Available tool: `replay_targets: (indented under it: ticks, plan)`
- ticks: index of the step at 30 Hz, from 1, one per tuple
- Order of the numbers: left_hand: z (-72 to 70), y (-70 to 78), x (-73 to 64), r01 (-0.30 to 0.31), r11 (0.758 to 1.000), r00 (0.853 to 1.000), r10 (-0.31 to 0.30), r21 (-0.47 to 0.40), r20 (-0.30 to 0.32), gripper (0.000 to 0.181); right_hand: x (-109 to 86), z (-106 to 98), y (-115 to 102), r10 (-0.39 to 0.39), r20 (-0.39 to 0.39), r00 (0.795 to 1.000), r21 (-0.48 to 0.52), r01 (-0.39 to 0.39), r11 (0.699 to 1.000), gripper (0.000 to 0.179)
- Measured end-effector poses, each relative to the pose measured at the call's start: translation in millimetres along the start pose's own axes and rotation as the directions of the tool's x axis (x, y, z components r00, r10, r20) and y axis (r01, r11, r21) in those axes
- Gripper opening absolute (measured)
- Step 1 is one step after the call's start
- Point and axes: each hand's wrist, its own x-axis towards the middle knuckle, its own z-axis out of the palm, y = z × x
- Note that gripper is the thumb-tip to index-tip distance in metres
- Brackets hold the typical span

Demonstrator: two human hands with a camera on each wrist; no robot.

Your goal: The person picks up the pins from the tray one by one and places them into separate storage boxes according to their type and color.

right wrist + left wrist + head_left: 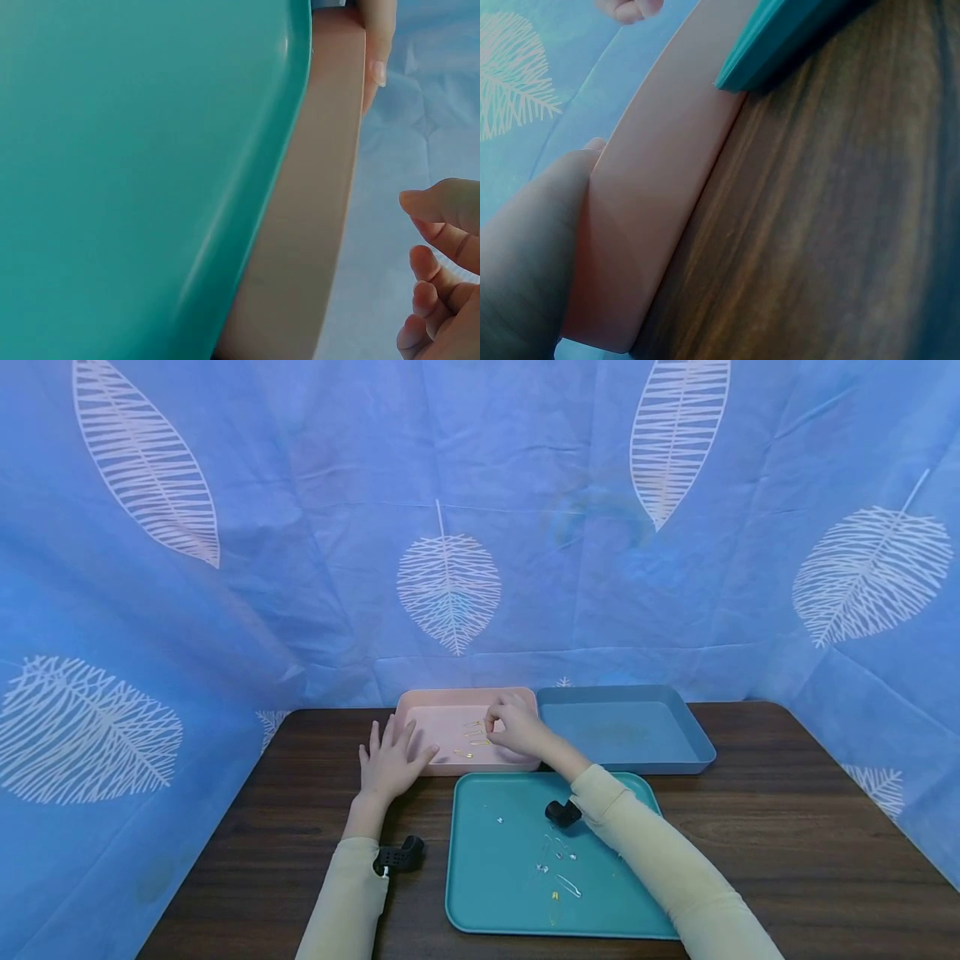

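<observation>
My left hand [390, 764] lies with spread fingers over the left front corner of a pink tray [423, 703]; its thumb reaches over the front wall. Several small gold safety pins [480, 743] lie in that tray. Above its right side, my right hand [519, 727] is bent down with thumb and index finger brought together. Whether a pin is between those fingertips cannot be told; the right wrist view shows the thumb [442, 204] against the index finger, with no pin visible. Several silver safety pins [568, 887] and a gold one [555, 897] lie on a teal tray [480, 902].
A blue-grey tray [675, 752] stands right of the pink one, against it. The teal tray sits in front of both, on a dark wooden table [787, 827]. Behind hangs a blue cloth [555, 593] with white leaf prints. My right forearm crosses the teal tray.
</observation>
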Motion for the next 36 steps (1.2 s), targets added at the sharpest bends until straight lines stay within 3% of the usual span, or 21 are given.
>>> replay_targets:
  ticks: [13, 36]
  plan:
    - [2.0, -1.3, -0.3, -0.006, 1.0, 1.0, 0.006, 0.0, -0.011, 0.081, -37.8, -18.7, -6.8, -0.035, -0.016, 0.999, -0.007, 0.035, 0.999, 0.019]
    - [2.6, -2.1, 0.8, -0.008, 1.0, 1.0, 0.008, 0.001, -0.013, 0.08, -112.0, -51.0, 13.9, 0.051, 0.016, 0.999, 0.065, -0.052, 0.997, 0.016]
